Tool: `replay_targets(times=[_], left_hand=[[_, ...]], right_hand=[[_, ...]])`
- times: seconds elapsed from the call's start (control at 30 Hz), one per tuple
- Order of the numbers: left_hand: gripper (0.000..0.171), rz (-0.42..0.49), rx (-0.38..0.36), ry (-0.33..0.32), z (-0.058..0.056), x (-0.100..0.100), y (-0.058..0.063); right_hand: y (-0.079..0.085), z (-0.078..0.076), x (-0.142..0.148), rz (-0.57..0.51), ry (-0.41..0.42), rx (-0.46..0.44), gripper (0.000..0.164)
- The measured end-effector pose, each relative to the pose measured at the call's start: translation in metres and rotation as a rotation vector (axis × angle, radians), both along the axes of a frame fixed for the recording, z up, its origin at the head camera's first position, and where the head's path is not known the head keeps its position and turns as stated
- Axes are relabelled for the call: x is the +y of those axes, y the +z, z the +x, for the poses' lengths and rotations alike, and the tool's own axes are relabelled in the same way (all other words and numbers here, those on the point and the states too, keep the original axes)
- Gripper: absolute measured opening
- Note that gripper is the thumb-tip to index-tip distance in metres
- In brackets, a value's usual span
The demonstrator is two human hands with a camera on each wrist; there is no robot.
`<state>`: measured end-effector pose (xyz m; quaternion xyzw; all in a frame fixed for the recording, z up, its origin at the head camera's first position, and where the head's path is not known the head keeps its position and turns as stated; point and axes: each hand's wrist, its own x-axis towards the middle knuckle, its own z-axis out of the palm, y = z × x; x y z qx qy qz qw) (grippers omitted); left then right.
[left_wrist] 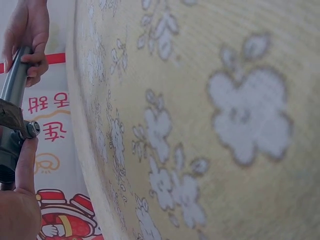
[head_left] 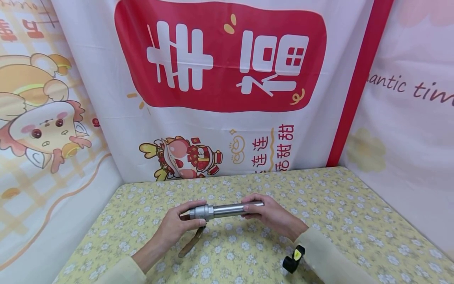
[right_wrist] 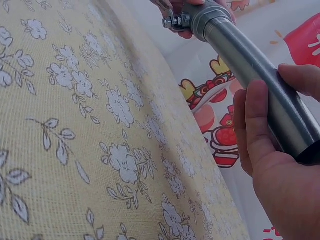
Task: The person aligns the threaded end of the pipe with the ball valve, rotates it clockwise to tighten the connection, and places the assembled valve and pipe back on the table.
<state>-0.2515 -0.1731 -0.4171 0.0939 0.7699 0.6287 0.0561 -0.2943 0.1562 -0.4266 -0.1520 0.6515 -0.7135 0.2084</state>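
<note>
In the head view, held a metal valve (head_left: pixel 203 212) pinched between the thumb and curled fingers of the left hand (head_left: pixel 175 224), thumb on the near side, fingers over the far side, parted only as far as the valve's thickness. Had a steel pipe (head_left: pixel 227 210) joined to it, running from the left fingertips across to the right hand (head_left: pixel 267 215). Gripped that pipe near its free end with the right thumb and fingers, leaving a short stub beyond them. Saw a brown lever (head_left: pixel 191 242) starting just beside the left thumb tip and slanting down toward the near side. Held valve and pipe above a flowered tablecloth (head_left: pixel 241 248), well in front of a red panel (head_left: pixel 227 51) beyond the fingers of both hands. Noticed a black strap (head_left: pixel 291 263) at the right cuff, behind the right fingers.

In the left wrist view, found the valve partly cut off at the edge, one left digit laid nearly straight along it, tip just below a bolt (left_wrist: pixel 34 129). Could not tell there how the other left fingers lay. Saw the lever crossing just above that fingertip, and the pipe leading away to the right fingers, curled around it.

In the right wrist view, saw the pipe squeezed between right thumb and fingers, set apart by only its width. Found its dark end near the right palm, and the valve well beyond the right fingertips, touched by the left fingers.
</note>
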Motion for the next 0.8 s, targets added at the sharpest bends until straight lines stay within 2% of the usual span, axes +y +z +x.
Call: replay_targets(times=[0.27, 0.53, 0.8], left_hand=[[0.059, 0.005, -0.015, 0.017, 0.0013, -0.0001, 0.0005], [0.055, 0.004, -0.016, 0.032, 0.0013, -0.0002, -0.0007], [0.054, -0.009, -0.009, 0.046, 0.0012, 0.0006, -0.0002]], right_hand=[[-0.0014, -0.0012, 0.0049, -0.043, 0.086, 0.047, 0.037], [-0.0026, -0.0009, 0.0055, -0.023, 0.075, 0.046, 0.046], [-0.0023, 0.0002, 0.0055, -0.027, 0.078, 0.041, 0.041]])
